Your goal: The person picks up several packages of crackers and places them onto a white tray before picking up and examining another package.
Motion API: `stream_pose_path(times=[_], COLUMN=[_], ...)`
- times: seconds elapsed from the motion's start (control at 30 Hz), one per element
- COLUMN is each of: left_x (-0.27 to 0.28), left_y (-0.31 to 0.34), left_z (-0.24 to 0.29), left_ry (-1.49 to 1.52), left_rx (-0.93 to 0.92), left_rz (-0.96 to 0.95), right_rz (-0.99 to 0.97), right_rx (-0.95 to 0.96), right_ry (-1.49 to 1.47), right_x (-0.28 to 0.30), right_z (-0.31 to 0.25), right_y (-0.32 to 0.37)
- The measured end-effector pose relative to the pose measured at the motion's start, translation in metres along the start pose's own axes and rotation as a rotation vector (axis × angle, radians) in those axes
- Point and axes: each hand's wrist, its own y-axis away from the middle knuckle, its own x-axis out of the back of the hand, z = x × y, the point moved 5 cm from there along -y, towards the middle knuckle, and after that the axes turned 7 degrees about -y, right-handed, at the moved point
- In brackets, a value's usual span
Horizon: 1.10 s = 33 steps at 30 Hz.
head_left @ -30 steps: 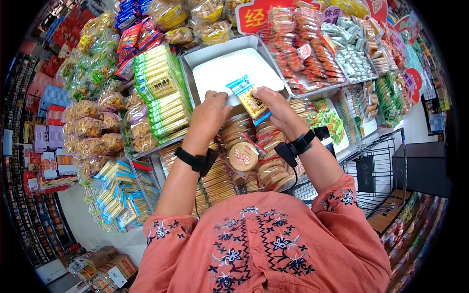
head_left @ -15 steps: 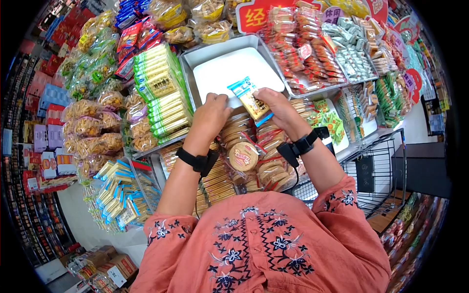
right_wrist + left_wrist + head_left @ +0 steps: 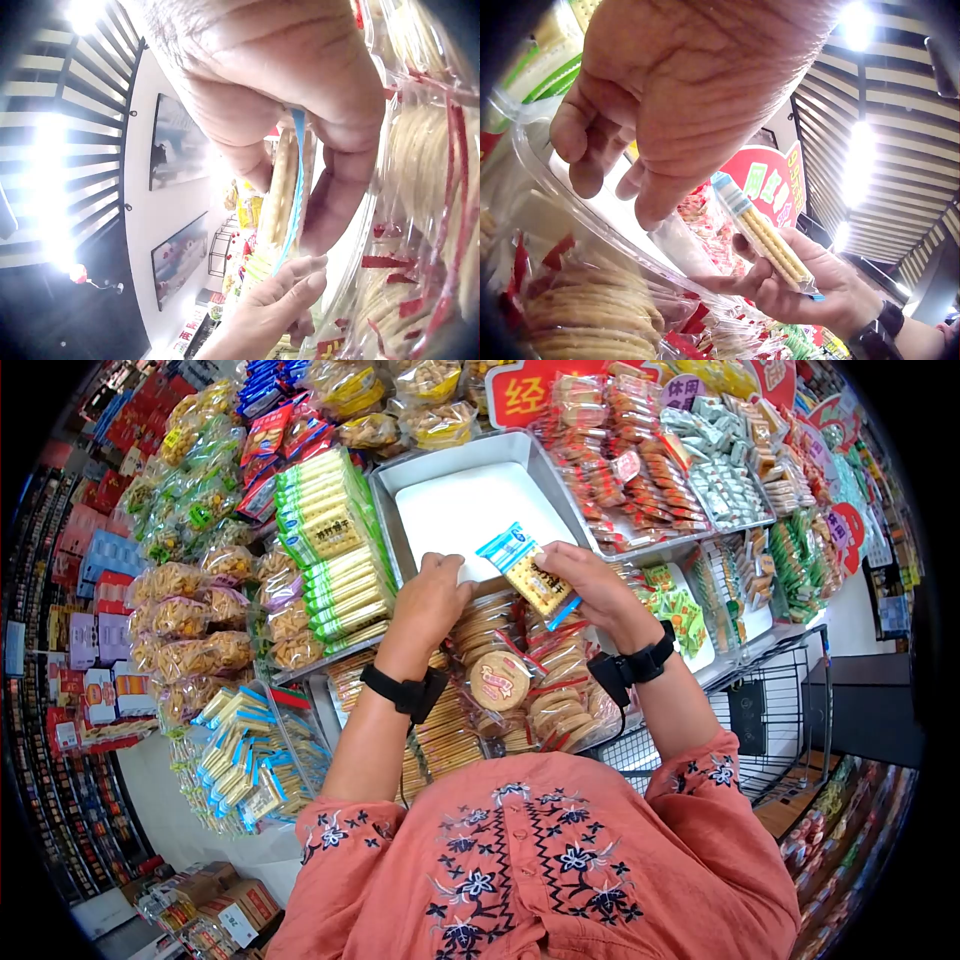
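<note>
Between thumb and fingers, my right hand (image 3: pixel 592 585) pinches a packet of crackers (image 3: pixel 535 580) with blue and clear wrapping. It is tilted over the near right side of a grey tray (image 3: pixel 465 495) with a white bottom. Edge on, the cracker packet (image 3: pixel 763 236) shows in the left wrist view. My left hand (image 3: pixel 432 602) hangs at the tray's near left edge, fingers loosely bent and holding nothing. In the left wrist view those fingertips (image 3: pixel 586 180) hang over the clear rim. Bagged round biscuits (image 3: pixel 498 680) lie below both hands.
Green cracker packs (image 3: pixel 335 550) are stacked left of the tray, with red-wrapped snacks (image 3: pixel 650 485) on its right. Blue-ended packets (image 3: pixel 245 765) fill a clear bin at the lower left. A wire shopping cart (image 3: pixel 785 710) stands to the right.
My right hand has shifted right and slightly toward me with the cracker packet, widening the gap to my left hand. My left hand has hardly moved.
</note>
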Motion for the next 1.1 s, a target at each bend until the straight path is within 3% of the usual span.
stream_pose_path(times=[0.3,0.57,0.7,0.87,1.1], left_x=[0.002,-0.024,-0.051,-0.068,-0.060], left_y=[-0.001,-0.021,-0.039,-0.053,-0.053], left_z=[0.003,0.002,-0.011,-0.015,-0.008], left_ry=[0.009,-0.035,-0.003,-0.128,-0.198], left_rx=[0.014,-0.175,-0.238,-0.109,-0.057], left_rz=[-0.003,0.042,0.067,-0.104,-0.141], right_rz=[-0.001,0.102,0.106,0.142,0.130], right_rx=[0.010,0.148,0.223,0.278,0.393], right_ry=[-0.014,-0.070,0.004,0.080,0.504], right_x=[0.008,0.033,0.037,0.038,0.035], right_z=[-0.011,-0.039,-0.070,-0.102,-0.140], right_y=[0.015,0.022,0.033,0.037,0.014])
